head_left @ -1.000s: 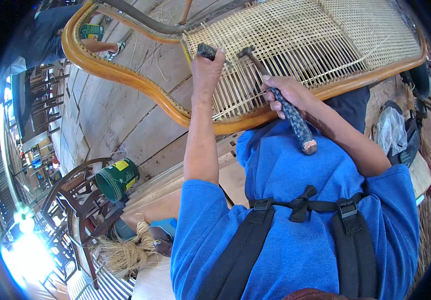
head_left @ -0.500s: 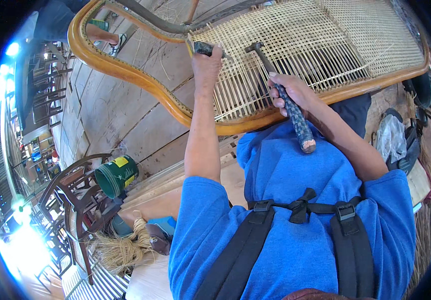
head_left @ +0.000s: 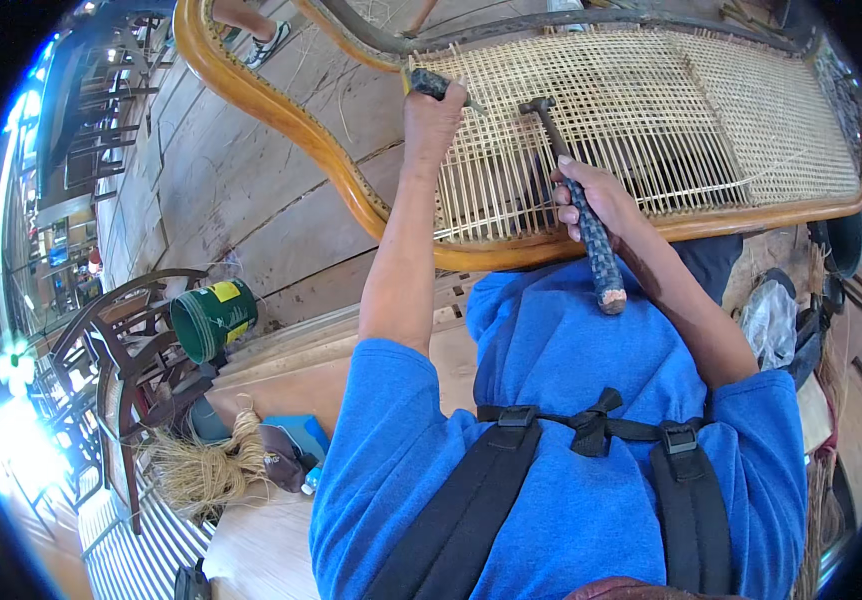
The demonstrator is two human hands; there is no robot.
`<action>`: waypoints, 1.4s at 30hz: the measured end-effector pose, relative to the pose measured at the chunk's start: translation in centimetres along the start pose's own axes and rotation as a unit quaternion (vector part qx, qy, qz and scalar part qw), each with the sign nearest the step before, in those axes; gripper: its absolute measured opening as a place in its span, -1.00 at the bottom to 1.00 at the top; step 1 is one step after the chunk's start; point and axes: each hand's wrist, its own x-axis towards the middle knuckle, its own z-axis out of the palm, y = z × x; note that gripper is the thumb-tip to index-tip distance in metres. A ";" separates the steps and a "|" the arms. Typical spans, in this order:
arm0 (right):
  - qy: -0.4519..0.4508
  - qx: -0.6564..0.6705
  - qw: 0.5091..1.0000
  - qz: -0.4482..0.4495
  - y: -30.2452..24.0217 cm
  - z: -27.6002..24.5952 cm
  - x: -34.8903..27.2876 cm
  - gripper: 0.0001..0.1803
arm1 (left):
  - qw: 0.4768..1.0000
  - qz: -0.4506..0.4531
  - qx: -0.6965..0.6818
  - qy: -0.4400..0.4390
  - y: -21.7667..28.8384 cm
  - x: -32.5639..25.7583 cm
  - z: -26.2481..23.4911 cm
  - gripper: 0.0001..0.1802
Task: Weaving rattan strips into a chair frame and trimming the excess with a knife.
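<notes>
A curved, varnished wooden chair frame (head_left: 296,130) lies across my lap. Pale cane webbing (head_left: 611,85) is strung over it, tightly woven at the right and far parts, with loose parallel strands nearer me. My left hand (head_left: 433,128) is closed around the dark handle of an awl-like tool (head_left: 429,82), at the webbing's left edge. Its thin tip points right, over the cane. My right hand (head_left: 601,200) grips a hammer (head_left: 603,262) by its dark, speckled handle. The hammer's head is over the webbing, to the right of the awl; whether it touches the cane I cannot tell.
On the left, a green bucket (head_left: 213,320) stands beside dark wooden chairs (head_left: 116,370). A bundle of cane strands (head_left: 201,465) lies below it. Someone's shoe (head_left: 267,45) shows at the upper left. A clear plastic bag (head_left: 771,325) sits at the right.
The whole view has shifted slightly, with the chair frame lower and further right in it. Both hands keep their holds and nearly the same places over the webbing.
</notes>
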 end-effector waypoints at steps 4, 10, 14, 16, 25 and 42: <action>-0.016 0.018 0.999 -0.024 -0.1 0.0 0.3 -0.70 | 0.998 0.036 0.052 -0.004 -2.0 0.8 0.8 -0.71; -0.059 -0.008 0.998 0.004 -0.5 0.7 1.3 -0.71 | 0.988 0.063 0.140 -0.015 -0.3 0.2 1.5 -0.70; 0.007 -0.023 1.000 -0.013 -0.7 -0.3 -0.2 -0.69 | 0.998 0.049 0.035 0.005 -0.1 0.4 0.9 -0.73; 0.001 -0.011 1.000 -0.003 -0.5 -0.7 -0.4 -0.69 | 0.999 0.042 -0.002 -0.001 -0.7 0.3 1.2 -0.75; 0.011 -0.001 1.000 -0.016 -0.5 -0.3 -1.4 -0.69 | 0.998 0.030 -0.051 -0.011 0.4 -1.3 1.9 -0.79; 0.000 0.013 1.000 -0.008 0.0 0.2 -3.3 -0.70 | 0.999 0.021 -0.044 -0.017 -0.3 -3.2 1.4 -0.81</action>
